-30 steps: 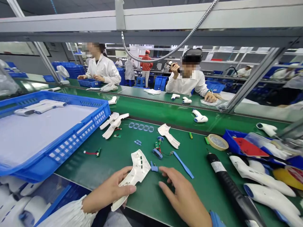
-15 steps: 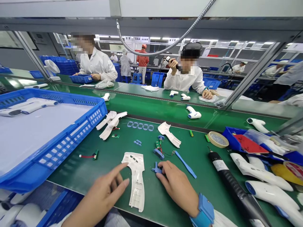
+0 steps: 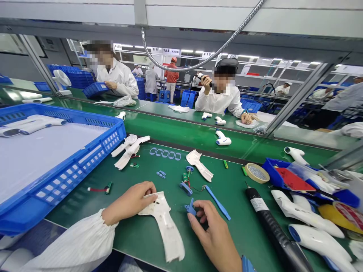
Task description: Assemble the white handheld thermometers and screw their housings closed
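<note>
My left hand [image 3: 135, 201] grips the wide head of a white plastic thermometer shell half [image 3: 167, 230], its thumb inside and its fingers over the far edge. The shell lies hollow side up, its handle angled toward me. Just right of it, my right hand [image 3: 211, 223] pinches a small blue plastic trigger [image 3: 190, 207] between thumb and index finger. Beyond that hand lie a blue-framed display part [image 3: 185, 189] wired to a small green circuit board [image 3: 185, 176], and a blue pry tool [image 3: 217, 203]. A small blue button strip [image 3: 161, 174] rests beyond the shell.
A blue crate [image 3: 113, 132] holding white devices stands at left. Several blue ring frames [image 3: 165, 153] and another shell half [image 3: 199, 165] lie farther back. At right are a black electric screwdriver [image 3: 272, 223], a tape roll holding screws [image 3: 257, 173] and finished white devices [image 3: 320, 241].
My left hand has moved forward and taken hold of the shell's head, and the shell has turned. My right hand has lifted and tilted the blue trigger.
</note>
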### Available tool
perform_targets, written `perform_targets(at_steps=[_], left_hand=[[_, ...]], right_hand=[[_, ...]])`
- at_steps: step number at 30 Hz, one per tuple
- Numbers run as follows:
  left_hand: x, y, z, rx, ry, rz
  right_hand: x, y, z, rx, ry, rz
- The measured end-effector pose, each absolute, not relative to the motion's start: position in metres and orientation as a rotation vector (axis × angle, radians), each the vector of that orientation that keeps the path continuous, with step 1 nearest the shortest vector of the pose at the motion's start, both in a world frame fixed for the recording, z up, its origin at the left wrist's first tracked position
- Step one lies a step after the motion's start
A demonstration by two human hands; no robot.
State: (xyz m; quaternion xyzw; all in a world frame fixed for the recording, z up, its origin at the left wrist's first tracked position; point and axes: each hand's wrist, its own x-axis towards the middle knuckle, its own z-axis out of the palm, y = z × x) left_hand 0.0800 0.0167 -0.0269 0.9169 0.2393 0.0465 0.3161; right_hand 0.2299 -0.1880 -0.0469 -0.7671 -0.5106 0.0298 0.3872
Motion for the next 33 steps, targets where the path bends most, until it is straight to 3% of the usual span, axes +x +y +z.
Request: perform_targets(at_steps=[6,12,22,33], left_hand=[[0.055,-0.010,-0.031,1.899,0.845,0.285],[0.064,-0.049,-0.031,1.441,0.798,0.373],[0.066,-0.059,-0.027,1.436,0.752,0.409],[0.070,-0.061,-0.032,1.454,0.675,0.413]], right_hand=[[0.227,-0.194,-0.046,-1.788,-1.177,0.063],[0.203,-0.185,-0.035,-1.683,-1.429,0.075],[0.198,-0.175,-0.041,-1.739,-1.552,-0.075],[0.200,-0.174,-0.049,-1.735,-1.521,0.011]])
